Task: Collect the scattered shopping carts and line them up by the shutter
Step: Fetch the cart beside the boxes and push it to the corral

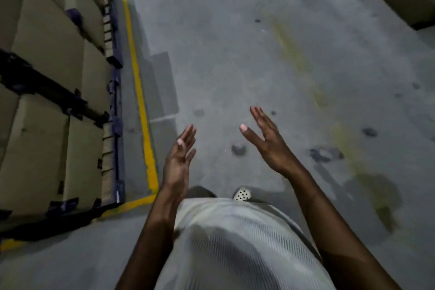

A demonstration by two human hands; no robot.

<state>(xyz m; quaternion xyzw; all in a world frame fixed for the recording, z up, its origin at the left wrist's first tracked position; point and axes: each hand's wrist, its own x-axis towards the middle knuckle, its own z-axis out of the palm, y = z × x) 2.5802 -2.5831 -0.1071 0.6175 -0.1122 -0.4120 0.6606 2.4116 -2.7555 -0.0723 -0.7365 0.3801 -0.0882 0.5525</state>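
Could not place the shopping carts or the shutter from this view. Held the left hand [177, 160] and the right hand [268, 141] out in front above the floor [235, 42], well apart from each other, fingers straight and close together, the right thumb spread wide. Gripped nothing and touched nothing with either.

Stood on grey concrete, blotched with dark marks, with one dark spot [239, 149] between the two hands. Wore a pale mesh shirt [235, 242]; showed the toe of a perforated shoe [242, 194] just past its hem.

Kept just right of a yellow line [138, 82] painted along the floor's left side. Saw stacked cardboard boxes [47, 42] on a blue pallet [116, 125] just beyond that line, and more boxes [409, 0] at the floor's far right corner.
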